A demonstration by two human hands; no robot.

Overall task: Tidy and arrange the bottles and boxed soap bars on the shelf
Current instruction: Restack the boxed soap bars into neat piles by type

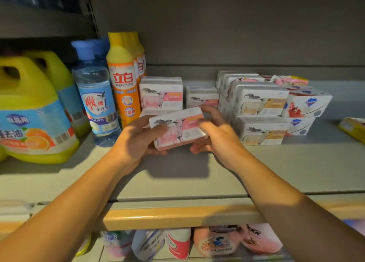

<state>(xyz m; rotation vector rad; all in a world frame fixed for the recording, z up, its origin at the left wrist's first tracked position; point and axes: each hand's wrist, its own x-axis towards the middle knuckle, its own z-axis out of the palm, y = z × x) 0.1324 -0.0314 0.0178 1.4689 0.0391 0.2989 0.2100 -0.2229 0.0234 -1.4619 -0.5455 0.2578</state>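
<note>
A pink-and-white boxed soap bar (178,128) printed with a sheep is held tilted between the left hand (136,138) and right hand (214,132). Matching pink boxes (161,93) are stacked just behind it; yellow-labelled boxes (260,100) are stacked beyond the right hand, bottles (94,92) beyond the left hand.

Two yellow jugs (33,111) stand on the shelf (177,175), with at least two blue-capped bottles (94,96) and three orange bottles (123,84). Four pink-print soap boxes (161,93) show, one in two hands (138,137). Yellow-print boxes (260,102) are stacked; their number cannot be told.
</note>
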